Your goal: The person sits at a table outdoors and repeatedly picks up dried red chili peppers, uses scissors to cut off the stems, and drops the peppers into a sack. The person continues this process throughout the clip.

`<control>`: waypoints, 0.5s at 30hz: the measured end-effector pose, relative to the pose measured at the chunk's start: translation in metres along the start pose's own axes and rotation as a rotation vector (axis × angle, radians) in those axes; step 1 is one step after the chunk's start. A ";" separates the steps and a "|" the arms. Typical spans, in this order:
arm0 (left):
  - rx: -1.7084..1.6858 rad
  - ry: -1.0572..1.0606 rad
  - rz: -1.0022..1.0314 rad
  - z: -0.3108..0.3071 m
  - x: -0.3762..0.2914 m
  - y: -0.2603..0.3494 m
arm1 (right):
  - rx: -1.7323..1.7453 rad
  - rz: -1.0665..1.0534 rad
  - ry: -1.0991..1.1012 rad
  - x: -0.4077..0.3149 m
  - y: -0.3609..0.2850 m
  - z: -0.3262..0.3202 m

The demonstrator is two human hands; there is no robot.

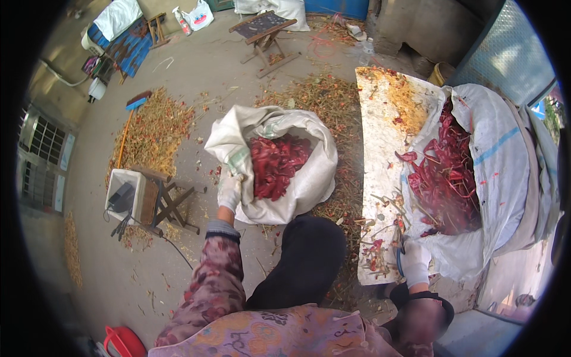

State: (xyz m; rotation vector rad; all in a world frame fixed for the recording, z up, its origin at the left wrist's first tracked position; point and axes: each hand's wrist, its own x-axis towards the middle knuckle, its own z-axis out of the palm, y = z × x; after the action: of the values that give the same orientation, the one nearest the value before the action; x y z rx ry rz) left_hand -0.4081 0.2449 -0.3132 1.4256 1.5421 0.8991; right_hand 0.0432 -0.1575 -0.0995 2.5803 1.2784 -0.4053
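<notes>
My left hand [230,189], in a white glove, is at the left rim of a white woven sack [308,196]; its fingers seem closed on the folded edge. Dried red chili peppers [281,165] fill the sack's mouth. In my right hand [414,259], also gloved in white, are scissors [399,256] with dark handles, blades pointing away from me. That hand is over the edge of a pale board [372,178], beside a second white woven sack [495,134] lying open. Stemmed dried red chilies [446,192] spill from its mouth.
Piles of cut stems [151,134] lie on the concrete floor, with a broom [127,129] across one. A basket [145,198] on a folding stool stands at left. Another folding stool [267,26] stands further off. A red plastic container [125,341] is at lower left.
</notes>
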 end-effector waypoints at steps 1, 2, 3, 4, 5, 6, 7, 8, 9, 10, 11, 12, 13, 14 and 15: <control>0.073 0.048 0.040 0.006 -0.012 0.009 | 0.009 0.025 -0.015 -0.001 -0.002 -0.003; 0.197 0.093 0.064 0.007 -0.027 0.017 | 0.029 0.024 -0.031 -0.001 -0.004 -0.006; 0.229 0.111 0.125 0.005 -0.040 0.022 | 0.046 0.041 -0.029 -0.003 -0.005 -0.009; 0.224 0.144 0.145 0.000 -0.050 0.026 | 0.072 0.062 -0.063 -0.004 -0.007 -0.011; 0.092 0.160 0.145 -0.008 -0.058 0.028 | 0.082 0.061 -0.087 -0.005 -0.008 -0.013; -0.166 0.164 0.065 -0.013 -0.059 0.032 | 0.079 0.079 -0.101 -0.006 -0.010 -0.015; -0.117 0.145 0.027 -0.025 -0.061 0.037 | 0.127 0.058 -0.079 -0.008 -0.008 -0.016; 0.158 0.260 0.029 -0.032 -0.060 0.046 | 0.119 0.062 -0.054 -0.008 -0.009 -0.016; 0.281 0.304 -0.133 -0.039 -0.057 0.060 | 0.120 -0.040 -0.021 -0.011 -0.006 -0.016; 0.375 0.272 -0.106 -0.042 -0.056 0.082 | 0.089 -0.077 -0.047 -0.011 -0.005 -0.015; 0.607 0.353 -0.036 -0.036 -0.058 0.108 | 0.093 -0.163 -0.029 -0.015 -0.003 -0.014; 0.599 0.338 0.231 -0.032 -0.060 0.143 | 0.064 -0.183 -0.044 -0.018 -0.001 -0.013; 0.618 0.299 0.381 -0.024 -0.066 0.183 | 0.030 -0.216 -0.035 -0.021 -0.001 -0.012; 0.347 0.163 0.474 -0.007 -0.075 0.227 | 0.070 -0.215 0.021 -0.024 -0.001 -0.012; 0.105 0.008 0.420 0.014 -0.087 0.273 | 0.097 -0.198 0.025 -0.024 0.000 -0.014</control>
State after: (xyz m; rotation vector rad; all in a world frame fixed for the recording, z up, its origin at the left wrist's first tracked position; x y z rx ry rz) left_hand -0.2853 0.1848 -0.0608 1.8657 1.3322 1.0799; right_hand 0.0314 -0.1712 -0.0780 2.5519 1.5673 -0.4844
